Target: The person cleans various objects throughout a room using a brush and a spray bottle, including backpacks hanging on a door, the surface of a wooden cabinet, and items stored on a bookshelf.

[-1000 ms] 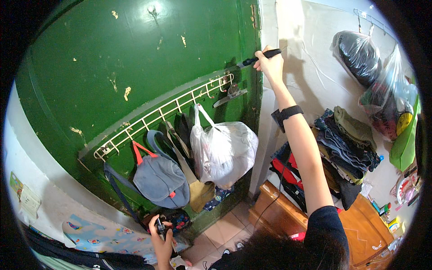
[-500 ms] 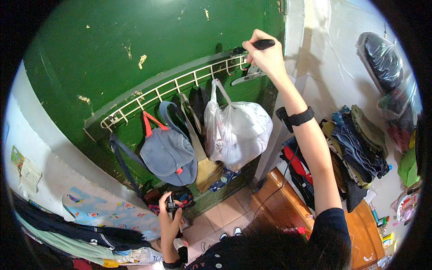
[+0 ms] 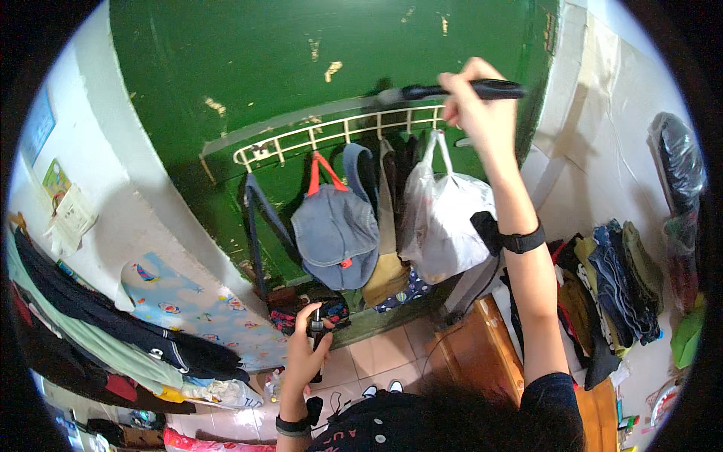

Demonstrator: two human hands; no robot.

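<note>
Gripping a black-handled brush (image 3: 425,92), the right hand (image 3: 486,113) is raised by the right end of the white wire rack (image 3: 348,128), its thumb and fingers pinching the handle. The brush lies roughly level just above the rack's right half, its pale tip pointing left toward the grey strip (image 3: 301,117) that runs along the rack's upper side; the tip is blurred, so I cannot tell whether it touches. Well below the rack, the left hand (image 3: 303,358) has its fingers curled around a slim black-topped bottle (image 3: 317,325), held upright. Behind the rack is a green door (image 3: 241,56) with chipped paint. Hanging from the rack are a grey-blue bag (image 3: 337,237) by its orange loop and, farther right, a bulging white plastic bag (image 3: 452,226). Folded clothes (image 3: 617,279) are stacked below and right of the rack.
</note>
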